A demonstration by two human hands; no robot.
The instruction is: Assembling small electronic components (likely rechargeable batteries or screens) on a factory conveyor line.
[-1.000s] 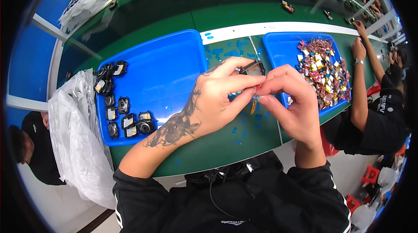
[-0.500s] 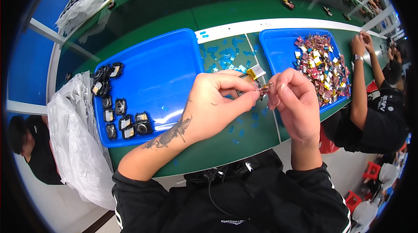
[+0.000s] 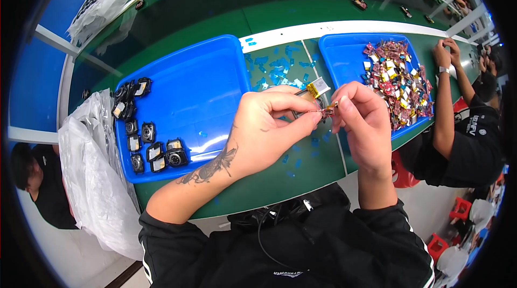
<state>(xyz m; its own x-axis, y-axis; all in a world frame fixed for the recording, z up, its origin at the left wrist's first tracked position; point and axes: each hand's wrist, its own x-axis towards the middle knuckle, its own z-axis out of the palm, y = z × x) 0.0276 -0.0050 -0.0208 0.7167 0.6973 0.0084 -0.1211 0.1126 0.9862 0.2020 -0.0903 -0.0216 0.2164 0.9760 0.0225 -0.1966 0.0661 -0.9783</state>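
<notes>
Over the green table, my left hand (image 3: 272, 121) pinches a small reddish circuit board (image 3: 327, 110) between thumb and index finger. The board's other end sits at the fingertips of my right hand (image 3: 363, 126), whose thumb and index finger are also closed on it. Just above the board shows a small silver pouch battery (image 3: 319, 87) with yellow tape. A dark casing is partly visible behind my left fingers; the rest of it is hidden.
At the left, a blue tray (image 3: 207, 67) holds several black camera-like casings (image 3: 175, 153). A second blue tray (image 3: 336, 59) at the right carries a heap of boards with batteries (image 3: 398, 86). Blue film scraps (image 3: 280, 72) litter the table between them. A co-worker (image 3: 458, 142) sits at the right.
Both hands keep their pinch on the circuit board. The right fingertips have shifted slightly, and the battery has tilted a little.
</notes>
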